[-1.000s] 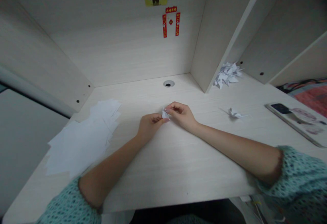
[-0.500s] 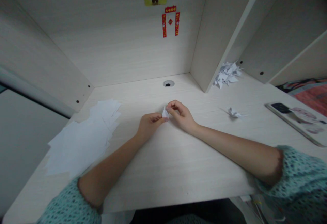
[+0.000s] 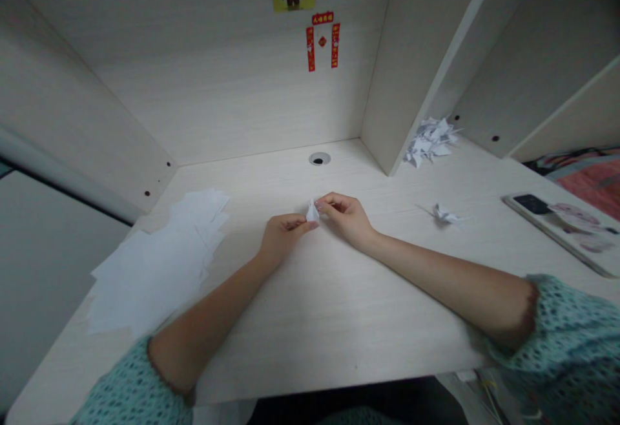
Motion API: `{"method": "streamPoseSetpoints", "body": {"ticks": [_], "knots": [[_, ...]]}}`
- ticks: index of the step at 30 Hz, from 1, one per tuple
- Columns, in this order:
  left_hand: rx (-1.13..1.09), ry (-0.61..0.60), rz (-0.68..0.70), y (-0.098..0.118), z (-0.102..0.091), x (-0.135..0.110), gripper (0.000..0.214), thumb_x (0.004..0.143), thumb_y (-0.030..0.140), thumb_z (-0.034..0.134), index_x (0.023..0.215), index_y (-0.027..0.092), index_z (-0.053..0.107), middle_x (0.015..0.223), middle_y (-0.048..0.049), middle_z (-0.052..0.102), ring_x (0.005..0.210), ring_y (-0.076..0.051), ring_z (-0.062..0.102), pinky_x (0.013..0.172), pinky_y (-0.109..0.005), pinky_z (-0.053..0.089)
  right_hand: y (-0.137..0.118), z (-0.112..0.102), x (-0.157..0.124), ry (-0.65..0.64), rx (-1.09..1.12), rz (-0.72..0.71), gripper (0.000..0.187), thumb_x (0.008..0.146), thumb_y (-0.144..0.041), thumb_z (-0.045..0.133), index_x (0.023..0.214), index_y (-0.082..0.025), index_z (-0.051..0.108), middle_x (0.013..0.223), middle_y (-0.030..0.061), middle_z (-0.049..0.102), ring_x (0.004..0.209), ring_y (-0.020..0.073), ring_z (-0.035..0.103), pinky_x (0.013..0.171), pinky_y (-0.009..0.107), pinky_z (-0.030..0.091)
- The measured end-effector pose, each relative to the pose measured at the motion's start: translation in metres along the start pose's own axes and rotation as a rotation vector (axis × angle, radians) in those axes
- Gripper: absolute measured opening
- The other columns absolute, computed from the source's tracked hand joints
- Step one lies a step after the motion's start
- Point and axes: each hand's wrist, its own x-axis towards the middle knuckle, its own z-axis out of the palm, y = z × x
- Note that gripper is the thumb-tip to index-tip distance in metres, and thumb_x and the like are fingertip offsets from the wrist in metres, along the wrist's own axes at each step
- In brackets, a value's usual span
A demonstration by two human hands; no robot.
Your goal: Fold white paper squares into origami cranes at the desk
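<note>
A small folded piece of white paper (image 3: 312, 211) is held between both hands over the middle of the pale wooden desk (image 3: 329, 302). My left hand (image 3: 281, 236) pinches its lower left side with curled fingers. My right hand (image 3: 345, 215) pinches its right side with thumb and fingertips. Both forearms rest low over the desk, with teal knitted sleeves pushed up.
A loose spread of white paper sheets (image 3: 155, 263) lies at the left. One folded paper crane (image 3: 444, 214) sits to the right, and a heap of folded cranes (image 3: 430, 140) lies in the shelf recess. A phone on a flat printed board (image 3: 564, 225) is far right. A cable hole (image 3: 320, 159) sits behind the hands.
The right hand's fingers have shifted slightly on the folded paper; both hands stay in the same place, still pinching it.
</note>
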Motion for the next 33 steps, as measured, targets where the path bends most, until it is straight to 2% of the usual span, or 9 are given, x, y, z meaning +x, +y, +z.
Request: {"method": "streamPoseSetpoints", "body": {"ticks": [5, 8, 13, 20, 28, 33], "knots": [[-0.034, 0.011, -0.009, 0.0006, -0.0007, 0.0019, 0.041, 0.07, 0.054, 0.063, 0.056, 0.015, 0.056, 0.052, 0.0056, 0.033, 0.051, -0.007, 0.029, 0.049, -0.023, 0.021, -0.0027, 0.0007, -0.002, 0.083, -0.031, -0.029, 0.02, 0.073, -0.039, 0.066, 0.073, -0.019, 0.068, 0.075, 0.0032, 0.069, 0.07, 0.0161, 0.06, 0.07, 0.031, 0.046], [-0.063, 0.01, -0.015, 0.0002, -0.0012, 0.0028, 0.04, 0.069, 0.053, 0.063, 0.059, 0.015, 0.058, 0.053, 0.0055, 0.036, 0.052, -0.007, 0.032, 0.05, -0.023, 0.023, -0.0055, 0.0004, -0.0035, 0.116, -0.095, -0.072, 0.02, 0.075, -0.039, 0.065, 0.072, -0.019, 0.066, 0.073, 0.0027, 0.067, 0.07, 0.016, 0.059, 0.07, 0.031, 0.045], [-0.111, 0.074, -0.005, 0.0004, -0.0019, 0.0031, 0.037, 0.069, 0.051, 0.065, 0.061, 0.015, 0.061, 0.053, 0.0046, 0.044, 0.053, -0.008, 0.038, 0.051, -0.023, 0.027, -0.0093, 0.0004, -0.0046, 0.136, -0.101, -0.097, 0.019, 0.076, -0.037, 0.065, 0.071, -0.019, 0.065, 0.07, 0.0014, 0.065, 0.068, 0.0151, 0.057, 0.069, 0.029, 0.043], [-0.177, 0.163, 0.025, 0.0027, -0.0024, 0.0019, 0.032, 0.07, 0.047, 0.065, 0.067, 0.015, 0.068, 0.062, -0.0003, 0.061, 0.062, -0.013, 0.054, 0.055, -0.024, 0.037, -0.007, 0.0005, -0.0031, 0.151, -0.066, -0.08, 0.019, 0.076, -0.036, 0.065, 0.072, -0.018, 0.065, 0.068, 0.0006, 0.064, 0.067, 0.0143, 0.057, 0.068, 0.028, 0.042], [-0.218, 0.172, 0.042, 0.0034, -0.001, -0.0008, 0.028, 0.07, 0.044, 0.067, 0.067, 0.016, 0.07, 0.064, -0.0009, 0.066, 0.065, -0.016, 0.06, 0.057, -0.025, 0.041, -0.004, 0.0002, -0.0028, 0.147, -0.044, -0.082, 0.019, 0.075, -0.037, 0.066, 0.073, -0.018, 0.065, 0.069, 0.001, 0.064, 0.068, 0.0144, 0.057, 0.069, 0.028, 0.042], [-0.266, 0.166, 0.04, 0.0033, -0.0004, -0.0004, 0.026, 0.072, 0.043, 0.067, 0.07, 0.017, 0.071, 0.074, -0.0027, 0.071, 0.075, -0.018, 0.064, 0.068, -0.026, 0.045, -0.0034, 0.0, -0.0026, 0.15, -0.036, -0.058, 0.021, 0.075, -0.038, 0.066, 0.073, -0.018, 0.065, 0.07, 0.0012, 0.064, 0.068, 0.0144, 0.057, 0.069, 0.028, 0.042]]}}
